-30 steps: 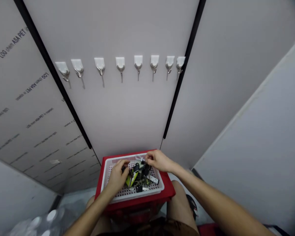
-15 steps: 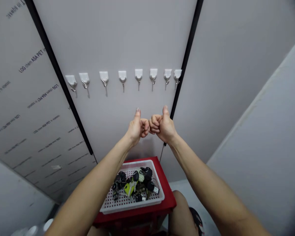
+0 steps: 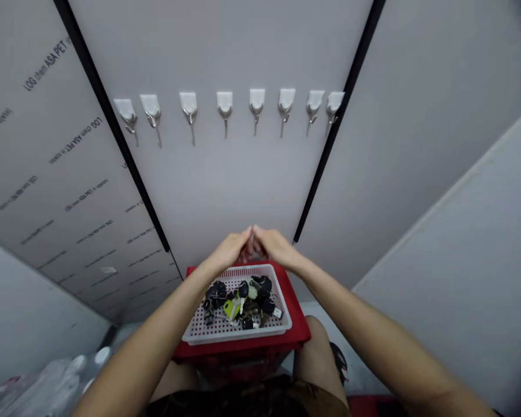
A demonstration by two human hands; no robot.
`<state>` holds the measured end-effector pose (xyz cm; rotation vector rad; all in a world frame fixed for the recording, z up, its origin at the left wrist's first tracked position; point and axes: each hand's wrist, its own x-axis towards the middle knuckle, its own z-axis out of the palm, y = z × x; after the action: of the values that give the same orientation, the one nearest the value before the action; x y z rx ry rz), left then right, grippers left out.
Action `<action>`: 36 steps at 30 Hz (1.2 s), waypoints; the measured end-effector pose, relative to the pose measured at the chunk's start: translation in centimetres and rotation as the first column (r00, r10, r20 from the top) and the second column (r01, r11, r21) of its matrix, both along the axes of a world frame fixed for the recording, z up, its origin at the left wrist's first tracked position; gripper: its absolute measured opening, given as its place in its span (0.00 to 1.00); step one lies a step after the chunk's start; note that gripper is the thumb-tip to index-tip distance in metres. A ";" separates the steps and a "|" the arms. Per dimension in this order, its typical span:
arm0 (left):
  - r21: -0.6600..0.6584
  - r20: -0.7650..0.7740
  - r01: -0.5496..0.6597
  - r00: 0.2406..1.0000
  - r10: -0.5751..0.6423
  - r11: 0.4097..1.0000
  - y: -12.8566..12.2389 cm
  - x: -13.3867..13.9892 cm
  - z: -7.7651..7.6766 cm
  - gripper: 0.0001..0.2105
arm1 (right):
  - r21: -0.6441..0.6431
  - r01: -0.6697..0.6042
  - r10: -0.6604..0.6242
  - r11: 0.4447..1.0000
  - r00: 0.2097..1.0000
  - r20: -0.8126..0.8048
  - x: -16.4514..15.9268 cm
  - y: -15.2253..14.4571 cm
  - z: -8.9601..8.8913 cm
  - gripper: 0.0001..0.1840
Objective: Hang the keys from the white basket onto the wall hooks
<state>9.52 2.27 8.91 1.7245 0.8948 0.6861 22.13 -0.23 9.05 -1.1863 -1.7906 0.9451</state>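
My left hand point(image 3: 232, 248) and my right hand point(image 3: 274, 245) meet just above the far rim of a white plastic basket point(image 3: 191, 333). They touch near their tips, with the fingers loosely bent downward and slightly apart; the fingers are partly hidden and a little blurred. Neither hand holds anything. In the basket lies a heap of keys with black heads and fobs. Among them are a key with a yellow-green head point(image 3: 229, 308), a pale green round piece point(image 3: 252, 292) and a black piece with a light end point(image 3: 272, 308).
The basket stands on a red stool point(image 3: 298, 327) between my knees. Several white hooks point(image 3: 224, 104) line the wall panel ahead, between black strips point(image 3: 321, 168). Bottles with white caps point(image 3: 103, 354) stand at lower left. A side wall point(image 3: 469, 243) rises on the right.
Both hands have come down toward the basket. Their fists with raised thumbs have loosened, and the fingers now point downward. The view has tilted lower, so the hooks appear higher.
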 end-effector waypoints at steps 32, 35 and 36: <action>0.382 -0.464 -0.010 0.863 0.201 0.924 -2.4 -8.1 -8.4 0.04 | 0.114 -0.149 0.029 0.982 0.721 0.692 -5.0 -0.2 -7.1 0.11; 0.246 -0.260 -0.106 0.950 0.171 0.963 -1.6 -8.3 -6.5 0.05 | 0.177 -0.145 0.039 0.973 0.867 0.497 -4.5 -0.1 -6.0 0.13; 0.208 -0.198 -0.115 0.968 0.157 0.971 -1.4 -8.3 -5.8 0.06 | 0.179 -0.139 0.051 0.974 0.903 0.426 -4.5 -0.1 -5.7 0.12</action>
<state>1.24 0.87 3.07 1.9512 1.1352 0.7075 17.62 -0.34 3.36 -1.2421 -2.2454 0.5612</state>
